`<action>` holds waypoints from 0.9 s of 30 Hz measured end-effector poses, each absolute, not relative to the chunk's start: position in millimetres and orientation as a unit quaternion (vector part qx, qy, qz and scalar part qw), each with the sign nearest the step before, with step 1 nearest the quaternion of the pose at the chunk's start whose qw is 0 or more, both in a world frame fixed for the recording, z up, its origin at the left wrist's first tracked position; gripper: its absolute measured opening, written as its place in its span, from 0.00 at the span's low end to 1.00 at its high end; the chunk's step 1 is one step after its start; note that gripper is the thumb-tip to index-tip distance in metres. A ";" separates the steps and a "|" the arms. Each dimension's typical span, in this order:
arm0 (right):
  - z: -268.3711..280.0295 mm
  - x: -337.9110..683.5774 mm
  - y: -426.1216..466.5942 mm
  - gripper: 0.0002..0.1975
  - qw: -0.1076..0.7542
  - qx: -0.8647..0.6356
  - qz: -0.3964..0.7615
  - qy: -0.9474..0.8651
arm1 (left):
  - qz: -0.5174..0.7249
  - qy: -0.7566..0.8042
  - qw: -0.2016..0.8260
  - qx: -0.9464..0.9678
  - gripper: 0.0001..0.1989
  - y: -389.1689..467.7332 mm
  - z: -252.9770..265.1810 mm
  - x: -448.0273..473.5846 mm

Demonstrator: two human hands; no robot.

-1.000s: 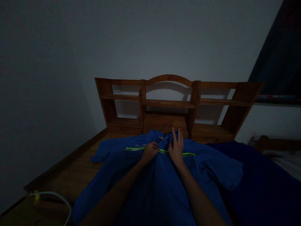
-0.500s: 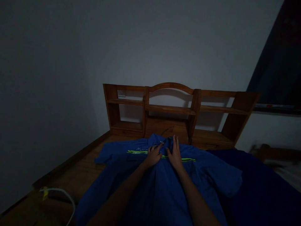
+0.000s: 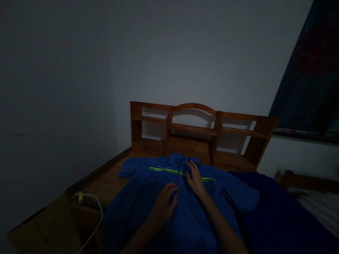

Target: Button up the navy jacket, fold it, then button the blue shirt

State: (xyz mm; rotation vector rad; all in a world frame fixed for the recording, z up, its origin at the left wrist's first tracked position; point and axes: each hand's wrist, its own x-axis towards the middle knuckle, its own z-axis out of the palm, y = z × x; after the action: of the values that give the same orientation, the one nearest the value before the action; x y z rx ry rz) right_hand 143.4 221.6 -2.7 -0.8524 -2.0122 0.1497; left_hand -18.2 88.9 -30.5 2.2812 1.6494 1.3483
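A blue short-sleeved work shirt (image 3: 148, 183) with a bright yellow-green stripe across the chest lies spread on a wooden bed platform (image 3: 106, 183). My right hand (image 3: 195, 178) rests flat on the shirt's chest just below the collar, fingers together. My left hand (image 3: 162, 204) lies lower on the shirt front, near the middle, fingers loosely spread on the cloth. Neither hand grips anything that I can see. The room is dim.
A wooden headboard with open shelves (image 3: 196, 132) stands against the wall behind the shirt. A dark blue cloth (image 3: 278, 215) covers the bed to the right. A white cable with a yellow tag (image 3: 90, 208) lies at the left edge.
My left hand has slid down from the collar to the middle of the shirt front. The right hand stays near the collar. The view has shifted leftward and back.
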 end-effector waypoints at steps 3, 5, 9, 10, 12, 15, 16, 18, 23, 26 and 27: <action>7.1 151.6 157.3 0.16 0.411 -0.326 0.121 -0.843 | 0.417 0.566 -0.020 0.711 0.15 30.5 -59.2 -24.0; 2.1 156.5 115.9 0.15 0.352 -0.329 0.155 -0.862 | 0.381 0.573 -0.067 0.722 0.19 11.6 -76.1 -25.2; -22.3 166.2 66.8 0.20 0.265 -0.360 0.153 -0.881 | 0.288 0.567 -0.134 0.760 0.25 4.8 -85.2 -21.6; -27.6 169.3 62.0 0.21 0.254 -0.370 0.140 -0.883 | 0.277 0.570 -0.141 0.761 0.25 4.5 -83.1 -20.5; -34.2 176.4 58.0 0.23 0.243 -0.390 0.115 -0.881 | 0.268 0.573 -0.144 0.761 0.25 1.8 -76.8 -18.5; -33.7 186.3 59.8 0.22 0.247 -0.414 0.094 -0.871 | 0.275 0.576 -0.126 0.759 0.23 -4.7 -66.1 -15.6; -31.4 188.1 62.2 0.21 0.250 -0.418 0.089 -0.869 | 0.281 0.581 -0.117 0.754 0.22 -5.1 -62.5 -14.4; -25.1 187.6 71.2 0.19 0.258 -0.422 0.080 -0.865 | 0.294 0.600 -0.092 0.738 0.18 0.9 -55.0 -12.0; -11.8 161.3 120.9 0.12 0.307 -0.413 0.097 -0.852 | 0.349 0.590 -0.018 0.727 0.13 65.9 -39.9 -10.8; -15.5 141.8 152.0 0.10 0.342 -0.413 0.106 -0.837 | 0.367 0.572 0.027 0.733 0.13 116.7 -41.6 -12.2; -19.0 137.2 159.1 0.09 0.355 -0.419 0.105 -0.829 | 0.366 0.573 0.041 0.732 0.13 130.5 -44.5 -12.4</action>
State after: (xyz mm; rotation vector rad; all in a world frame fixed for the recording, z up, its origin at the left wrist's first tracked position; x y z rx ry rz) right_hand 137.2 159.1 -19.0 -1.0820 -2.1426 0.2721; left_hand -12.4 130.5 -44.5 2.2426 1.7553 1.1196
